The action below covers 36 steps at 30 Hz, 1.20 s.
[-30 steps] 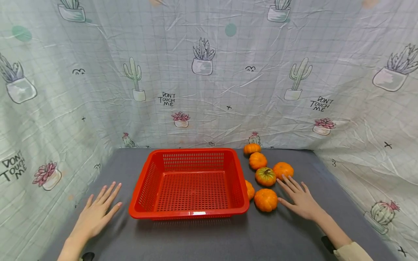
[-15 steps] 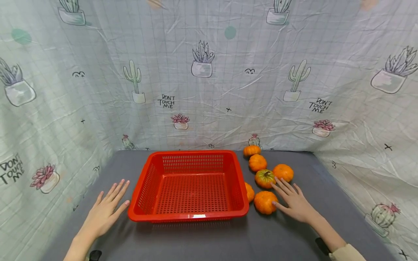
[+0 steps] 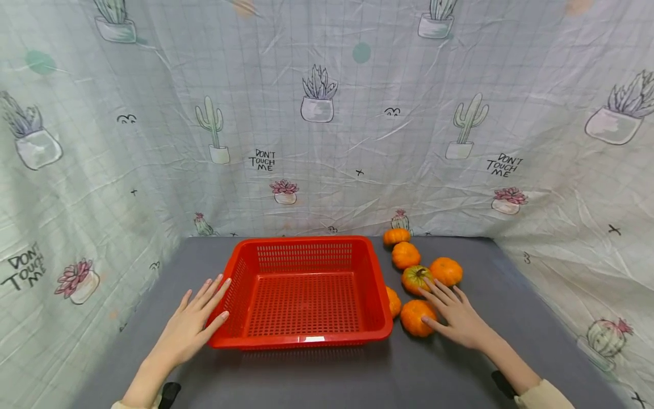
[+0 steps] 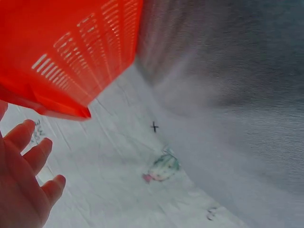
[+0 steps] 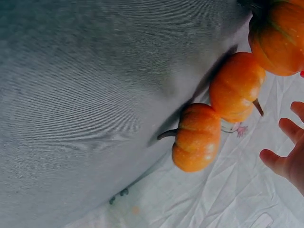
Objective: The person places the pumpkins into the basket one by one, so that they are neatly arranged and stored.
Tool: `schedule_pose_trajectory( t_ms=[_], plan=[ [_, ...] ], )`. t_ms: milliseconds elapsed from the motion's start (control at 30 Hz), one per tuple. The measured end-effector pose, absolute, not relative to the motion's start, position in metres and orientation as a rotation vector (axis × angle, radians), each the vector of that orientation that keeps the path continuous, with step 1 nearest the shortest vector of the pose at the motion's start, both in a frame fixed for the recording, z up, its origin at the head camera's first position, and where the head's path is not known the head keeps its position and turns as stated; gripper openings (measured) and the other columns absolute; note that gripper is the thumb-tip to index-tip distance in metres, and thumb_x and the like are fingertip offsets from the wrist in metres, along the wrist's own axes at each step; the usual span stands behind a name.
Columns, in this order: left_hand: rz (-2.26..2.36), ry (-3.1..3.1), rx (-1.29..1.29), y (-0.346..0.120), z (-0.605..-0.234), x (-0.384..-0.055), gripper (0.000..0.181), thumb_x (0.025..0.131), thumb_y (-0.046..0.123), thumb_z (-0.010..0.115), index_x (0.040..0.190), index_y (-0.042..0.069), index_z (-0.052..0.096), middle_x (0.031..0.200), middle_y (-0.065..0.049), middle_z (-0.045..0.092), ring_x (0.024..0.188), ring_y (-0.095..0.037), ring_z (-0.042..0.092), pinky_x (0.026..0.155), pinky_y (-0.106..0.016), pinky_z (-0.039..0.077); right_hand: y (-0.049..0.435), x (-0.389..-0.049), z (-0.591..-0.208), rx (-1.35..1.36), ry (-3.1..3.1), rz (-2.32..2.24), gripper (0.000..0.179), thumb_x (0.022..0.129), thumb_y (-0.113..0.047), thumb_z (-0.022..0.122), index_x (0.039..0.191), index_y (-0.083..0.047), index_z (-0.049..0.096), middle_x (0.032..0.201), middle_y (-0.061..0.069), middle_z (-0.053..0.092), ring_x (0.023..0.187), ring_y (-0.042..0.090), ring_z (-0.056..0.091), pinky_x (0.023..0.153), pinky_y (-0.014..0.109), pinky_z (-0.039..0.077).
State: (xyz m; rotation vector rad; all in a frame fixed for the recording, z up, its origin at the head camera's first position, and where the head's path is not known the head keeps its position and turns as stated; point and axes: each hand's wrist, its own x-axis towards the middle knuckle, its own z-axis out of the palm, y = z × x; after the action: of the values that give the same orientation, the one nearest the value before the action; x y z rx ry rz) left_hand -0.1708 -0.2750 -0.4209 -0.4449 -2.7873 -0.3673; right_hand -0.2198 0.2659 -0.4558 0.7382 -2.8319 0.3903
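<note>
A red plastic basket (image 3: 305,304) with slotted sides stands in the middle of the table. My left hand (image 3: 190,328) is at its left side, fingers spread and straight, overlapping the rim in the head view. In the left wrist view, the fingers (image 4: 37,154) lie beside the basket's rim (image 4: 57,113); contact cannot be told. To the right, my right hand (image 3: 458,319) hovers with spread fingers by a green-and-orange pumpkin (image 3: 415,278) and an orange pumpkin (image 3: 415,319). Its fingertips overlap both, and touch is unclear. Neither hand holds anything.
More small orange pumpkins sit right of the basket: one against its side (image 3: 394,301), one farther right (image 3: 447,271), and two toward the back, a nearer pumpkin (image 3: 406,255) and a farther pumpkin (image 3: 396,236). A cactus-print cloth (image 3: 327,147) encloses the grey table (image 3: 317,380).
My left hand has moved right, from the bare table to the basket's left rim. My right hand has shifted slightly left, closer over the pumpkins. Basket and pumpkins stay in place.
</note>
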Motion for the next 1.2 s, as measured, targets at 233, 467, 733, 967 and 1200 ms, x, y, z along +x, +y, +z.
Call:
schedule_pose_trajectory(
  t_ms=[233,467,733,967,1200],
  plan=[
    [-0.312,-2.799,-0.521,-0.265,-0.411,-0.189,0.062,0.089,0.048,0.043,0.143,0.030,0.019,0.148,-0.004,0.025,0.136,-0.027,0.021,0.110,-0.047,0.003,0.257,-0.227,-0.448,0.864,-2.744,0.301,0.059,0.082,-0.043,0.056,0.133,-0.015,0.044,0.142,0.012,0.035,0.128,0.033,0.029,0.096,0.059,0.019],
    [-0.258,-2.885,-0.576,-0.267,-0.414,-0.194,0.063,0.087,0.050,0.045,0.142,0.029,0.023,0.149,-0.006,0.023,0.135,-0.031,0.021,0.107,-0.052,0.009,0.250,-0.231,-0.446,0.985,-2.766,0.207,0.058,0.084,-0.045,0.054,0.134,-0.018,0.043,0.141,0.009,0.037,0.129,0.031,0.031,0.098,0.058,0.020],
    [-0.261,-2.892,-0.560,-0.272,-0.421,-0.190,0.063,0.087,0.051,0.044,0.142,0.028,0.025,0.147,-0.012,0.024,0.135,-0.032,0.021,0.106,-0.053,0.011,0.248,-0.233,-0.445,1.058,-2.768,0.135,0.062,0.081,-0.049,0.055,0.134,-0.019,0.043,0.137,0.008,0.043,0.127,0.029,0.036,0.097,0.056,0.022],
    [-0.262,-2.909,-0.488,-0.270,-0.424,-0.190,0.066,0.086,0.051,0.045,0.143,0.028,0.022,0.148,-0.016,0.017,0.134,-0.035,0.022,0.103,-0.056,0.014,0.247,-0.232,-0.449,1.086,-2.796,0.080,0.066,0.079,-0.055,0.053,0.132,-0.017,0.044,0.132,0.008,0.048,0.124,0.028,0.038,0.096,0.055,0.024],
    [-0.262,-2.962,-0.433,-0.267,-0.424,-0.193,0.078,0.084,0.051,0.047,0.143,0.008,0.018,0.149,-0.016,0.016,0.134,-0.035,0.020,0.105,-0.056,0.012,0.251,-0.229,-0.456,1.081,-2.788,0.043,0.066,0.078,-0.054,0.057,0.130,-0.015,0.047,0.126,0.010,0.052,0.119,0.029,0.042,0.094,0.055,0.027]
  ],
)
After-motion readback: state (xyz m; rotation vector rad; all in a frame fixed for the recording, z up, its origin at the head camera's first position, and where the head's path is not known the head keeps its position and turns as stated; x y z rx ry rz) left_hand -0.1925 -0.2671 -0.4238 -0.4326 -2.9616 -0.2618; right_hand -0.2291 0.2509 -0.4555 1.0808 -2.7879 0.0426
